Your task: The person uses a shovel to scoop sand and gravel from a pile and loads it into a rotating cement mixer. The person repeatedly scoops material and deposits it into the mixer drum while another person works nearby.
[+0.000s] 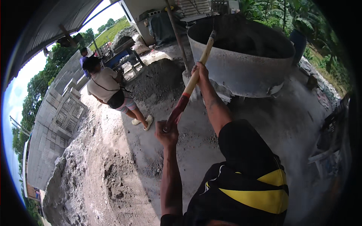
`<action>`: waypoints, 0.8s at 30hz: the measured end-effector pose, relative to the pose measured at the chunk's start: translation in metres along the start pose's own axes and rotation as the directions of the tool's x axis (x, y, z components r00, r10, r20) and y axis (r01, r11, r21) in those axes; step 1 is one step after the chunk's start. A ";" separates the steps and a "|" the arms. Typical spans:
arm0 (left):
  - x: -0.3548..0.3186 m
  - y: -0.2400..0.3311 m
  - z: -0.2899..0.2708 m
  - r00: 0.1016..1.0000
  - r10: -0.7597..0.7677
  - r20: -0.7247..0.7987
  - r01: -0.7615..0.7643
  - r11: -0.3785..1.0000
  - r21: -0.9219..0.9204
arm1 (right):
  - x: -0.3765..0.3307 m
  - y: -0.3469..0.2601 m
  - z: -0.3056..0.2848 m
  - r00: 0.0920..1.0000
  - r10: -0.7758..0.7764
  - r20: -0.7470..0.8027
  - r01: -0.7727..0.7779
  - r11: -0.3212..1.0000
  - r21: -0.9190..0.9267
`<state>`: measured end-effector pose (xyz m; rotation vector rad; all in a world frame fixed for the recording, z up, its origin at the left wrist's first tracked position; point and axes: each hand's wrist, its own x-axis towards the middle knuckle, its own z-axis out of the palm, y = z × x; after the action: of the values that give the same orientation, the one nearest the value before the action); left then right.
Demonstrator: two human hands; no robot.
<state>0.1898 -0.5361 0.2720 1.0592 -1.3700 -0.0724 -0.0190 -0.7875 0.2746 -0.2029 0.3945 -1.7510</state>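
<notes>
Taking the big round mixing tub (241, 71) as the landmark, the far left holds stacked grey concrete blocks (56, 113), well apart from the tub, with a loose mound of sand and gravel (94, 177) spreading below them. Nearer the tub, another person (109, 92) in a pale shirt bends over the ground beside a blue machine (120, 58), their back turned. A dark heap of grey mix (158, 79) lies just left of the tub, at the foot of a thin post (177, 37).

The left hand (167, 133) is clenched around the red lower end of a long wooden handle (192, 81), acting as the low pivot well short of the tub. The right hand (200, 71) is wrapped around the pale shaft higher up, close to the tub's wall, so the two grips are spread apart for leverage. The handle slants up and over the rim, and its working end is sunk inside the tub, hidden among the dark contents.

The post and the heap crowd the tub's left side; to its right lie scattered debris (324, 143) and green plants (290, 19).
</notes>
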 end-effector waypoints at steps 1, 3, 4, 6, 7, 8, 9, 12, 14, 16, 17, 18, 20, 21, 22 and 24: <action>-0.013 0.004 0.015 0.998 0.017 0.062 -0.019 0.999 0.037 | 0.006 -0.015 -0.026 0.999 0.011 -0.047 -0.010 1.000 0.019; -0.051 -0.004 0.016 0.973 0.123 0.197 -0.118 0.992 -0.036 | -0.013 -0.020 -0.078 0.999 0.046 -0.010 -0.045 0.998 0.042; -0.073 -0.012 0.006 0.923 0.299 0.244 -0.292 0.954 -0.063 | -0.027 -0.020 -0.103 0.994 0.106 0.013 -0.107 0.992 0.071; -0.124 -0.036 -0.046 0.938 0.221 0.266 -0.237 0.971 0.029 | -0.085 0.023 -0.119 0.978 0.179 -0.109 -0.180 0.984 0.001; -0.143 -0.038 -0.067 0.969 0.109 0.222 -0.126 0.990 0.060 | -0.097 0.034 -0.113 0.981 0.179 -0.076 -0.186 0.979 -0.087; -0.164 -0.037 -0.089 0.985 -0.015 0.174 0.000 0.996 0.088 | -0.112 0.045 -0.111 0.981 0.186 -0.052 -0.192 0.965 -0.178; -0.186 -0.040 -0.114 0.977 -0.206 0.058 0.206 0.978 -0.002 | -0.128 0.056 -0.109 0.979 0.201 -0.024 -0.199 0.941 -0.272; -0.248 -0.040 -0.168 0.671 -0.680 -0.297 0.594 0.732 -0.334 | -0.108 0.084 -0.090 0.955 0.285 -0.084 -0.296 0.931 -0.214; -0.286 -0.022 -0.211 0.552 -0.735 -0.395 0.601 0.678 -0.423 | -0.123 0.146 -0.098 0.889 0.409 -0.204 -0.457 0.811 -0.364; -0.351 0.002 -0.256 0.401 -0.733 -0.550 0.589 0.666 -0.458 | -0.183 0.233 -0.125 0.801 0.523 -0.291 -0.592 0.620 -0.515; -0.388 0.020 -0.280 0.296 -0.748 -0.594 0.631 0.620 -0.466 | -0.229 0.268 -0.134 0.717 0.623 -0.312 -0.665 0.477 -0.574; -0.427 0.043 -0.305 0.180 -0.752 -0.634 0.658 0.571 -0.490 | -0.274 0.300 -0.142 0.641 0.673 -0.369 -0.711 0.339 -0.617; -0.483 0.108 -0.319 -0.023 -0.720 -0.693 0.647 0.518 -0.560 | -0.356 0.349 -0.168 0.485 0.749 -0.453 -0.739 0.073 -0.670; -0.496 0.129 -0.323 -0.094 -0.691 -0.717 0.615 0.526 -0.588 | -0.388 0.379 -0.190 0.406 0.780 -0.476 -0.729 -0.038 -0.683; -0.512 0.153 -0.323 -0.172 -0.666 -0.726 0.587 0.522 -0.618 | -0.433 0.404 -0.208 0.306 0.821 -0.482 -0.686 -0.162 -0.710; -0.528 0.189 -0.309 -0.321 -0.572 -0.755 0.469 0.596 -0.651 | -0.521 0.442 -0.239 0.131 0.855 -0.501 -0.591 -0.339 -0.732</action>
<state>0.1979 0.0637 0.0464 1.1577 0.6431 -0.0329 0.4146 -0.3217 -0.0701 -0.7457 0.9677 0.1522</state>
